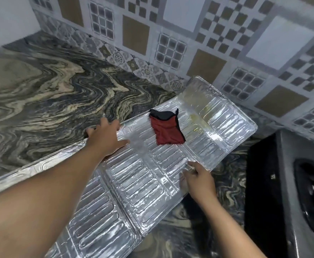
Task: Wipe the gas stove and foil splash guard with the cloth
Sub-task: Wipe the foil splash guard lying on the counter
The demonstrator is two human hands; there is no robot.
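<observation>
Fingers [113, 125] of the left hand [104, 138] lie nearly straight and a little spread, flat on the far edge of the foil guard [137, 183], the thumb reaching right across the ribbed foil. On the right hand [199, 181] the fingers curl onto the guard's near edge and seem to pinch it, though blur hides exactly how.

No container shows. Largest in view is the surface [40, 90], a dark stone slab swirled with cream and grey veins, running from the far left to the near right. Behind it rises a tiled wall [189, 34], patterned in grey, white and tan squares and checks.

On the surface the guard lies unfolded, a long silver panel in creased sections, stretching from the near left to the far right. Its far-right section is tilted up toward the wall and carries yellowish smears.

At the right edge sits the stove [292, 192], dark, with part of a burner ring visible; it lies just beside the guard's right end, whether touching I cannot tell.

Smallest is the cloth [167, 131], red with a black border, lying loose on the guard between the two hands and touching neither.
</observation>
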